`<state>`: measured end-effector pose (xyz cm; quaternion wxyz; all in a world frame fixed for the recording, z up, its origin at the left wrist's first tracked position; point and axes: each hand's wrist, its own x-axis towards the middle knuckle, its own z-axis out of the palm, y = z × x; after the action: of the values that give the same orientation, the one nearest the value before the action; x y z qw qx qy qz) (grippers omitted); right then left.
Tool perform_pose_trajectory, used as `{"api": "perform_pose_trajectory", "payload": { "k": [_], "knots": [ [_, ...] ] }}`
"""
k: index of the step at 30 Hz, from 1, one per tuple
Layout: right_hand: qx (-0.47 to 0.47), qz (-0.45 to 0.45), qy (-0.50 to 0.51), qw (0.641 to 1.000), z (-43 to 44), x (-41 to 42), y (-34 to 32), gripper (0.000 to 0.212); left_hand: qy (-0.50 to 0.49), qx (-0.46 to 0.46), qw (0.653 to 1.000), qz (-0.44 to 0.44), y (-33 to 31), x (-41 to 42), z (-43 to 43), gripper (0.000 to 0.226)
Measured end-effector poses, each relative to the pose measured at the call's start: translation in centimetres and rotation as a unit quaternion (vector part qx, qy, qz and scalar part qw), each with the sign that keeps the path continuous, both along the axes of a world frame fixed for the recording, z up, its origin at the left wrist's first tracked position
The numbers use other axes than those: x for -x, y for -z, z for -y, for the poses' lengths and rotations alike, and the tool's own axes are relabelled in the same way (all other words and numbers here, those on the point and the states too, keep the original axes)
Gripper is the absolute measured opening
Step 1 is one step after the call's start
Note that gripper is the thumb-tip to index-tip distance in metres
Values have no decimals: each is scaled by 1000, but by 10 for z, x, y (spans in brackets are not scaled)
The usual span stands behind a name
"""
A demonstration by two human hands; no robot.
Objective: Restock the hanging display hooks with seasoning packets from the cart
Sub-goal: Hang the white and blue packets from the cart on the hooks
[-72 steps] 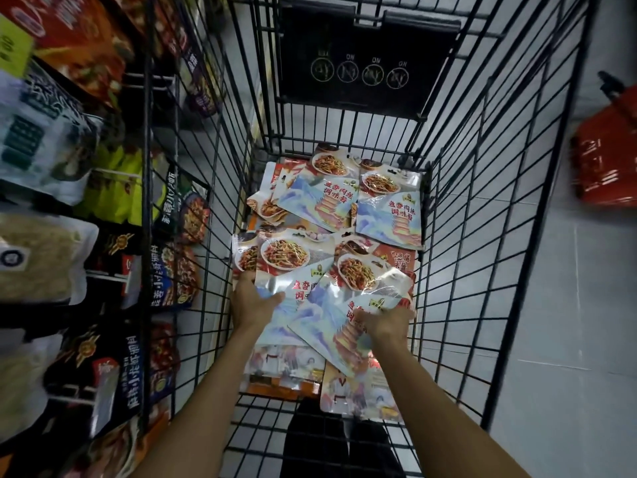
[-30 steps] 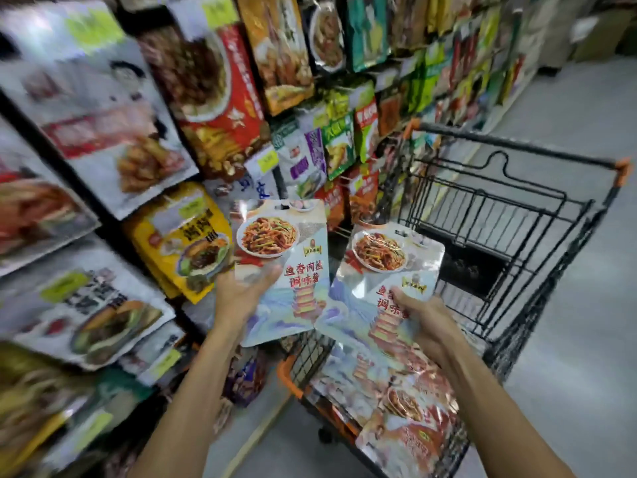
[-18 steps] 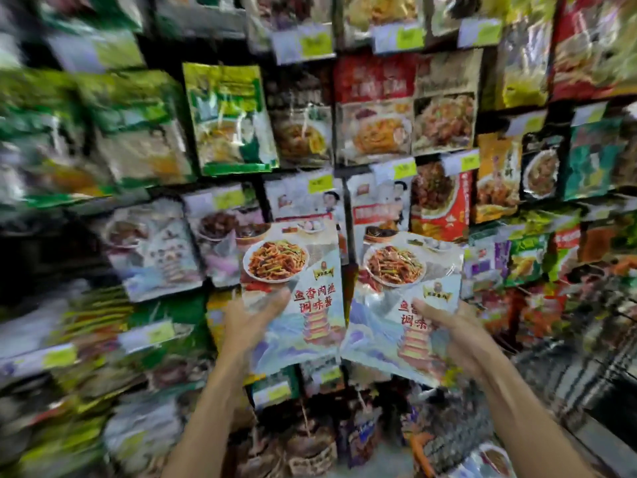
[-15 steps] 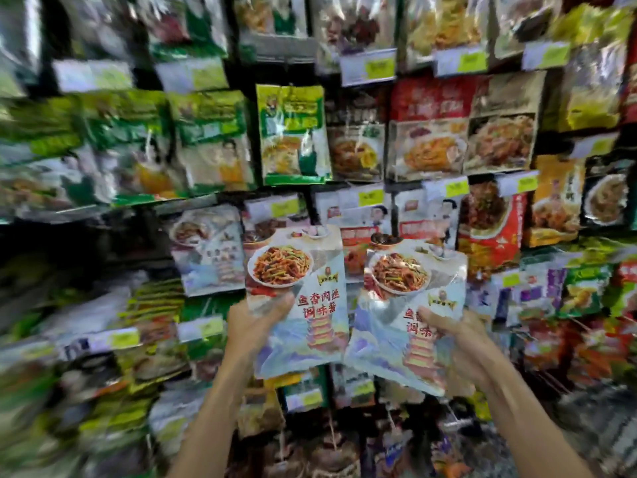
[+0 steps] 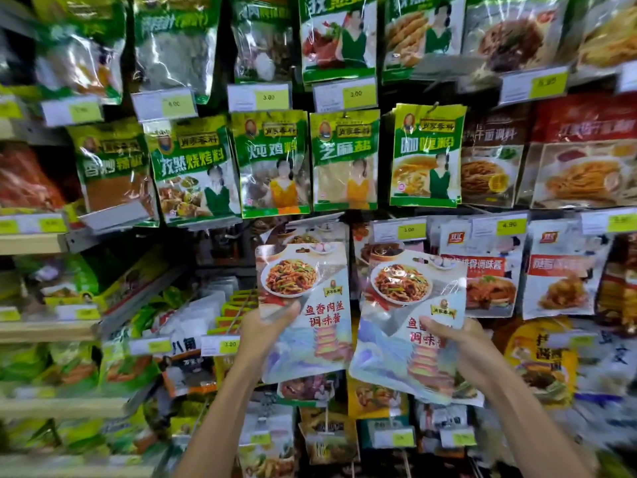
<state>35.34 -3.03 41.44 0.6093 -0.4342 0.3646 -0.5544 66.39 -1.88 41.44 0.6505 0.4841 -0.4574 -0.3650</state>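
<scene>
Both hands are being kept raised before the display: one packet (image 5: 303, 312) is being gripped by the left hand (image 5: 265, 331), thumb on its front. Another packet (image 5: 410, 326), tilted, is being gripped by the right hand (image 5: 458, 346), just beside the first.

Green spice bags (image 5: 344, 160) hang in row above; yellow price tags (image 5: 344, 94) between rows; shelves (image 5: 31, 243) left.

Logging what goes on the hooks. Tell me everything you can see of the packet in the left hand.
The left-hand packet is a glossy, foil-look pouch, held upright facing the camera in front of the hung packets. Its top shows a plate of shredded stir-fry; red characters and a pagoda on pale blue lie below. The left hand grips its left edge, thumb across the front. It is not yet hung.
</scene>
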Motion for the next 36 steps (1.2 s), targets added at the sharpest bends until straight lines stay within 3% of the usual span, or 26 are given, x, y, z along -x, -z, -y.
{"api": "perform_pose_trajectory", "payload": {
  "k": [9, 14, 22, 27, 36],
  "knots": [
    [-6, -12, 19, 1000, 24, -22, -2, 30, 37, -31, 999, 5, -16, -4, 60, 12],
    [-11, -22, 29, 999, 36, -23, -1, 30, 57, -63, 996, -10, -10, -8, 82, 25],
    [10, -46, 27, 999, 52, -27, 0, 34, 74, -54, 996, -11, -8, -2, 99, 23],
    [0, -47, 26, 999, 61, -26, 1, 32, 60, -51, 997, 5, 0, -3, 111, 31],
    [5, -66, 14, 998, 74, -21, 12, 34, 7, -84, 996, 5, 10, -1, 128, 19]
  ]
}}
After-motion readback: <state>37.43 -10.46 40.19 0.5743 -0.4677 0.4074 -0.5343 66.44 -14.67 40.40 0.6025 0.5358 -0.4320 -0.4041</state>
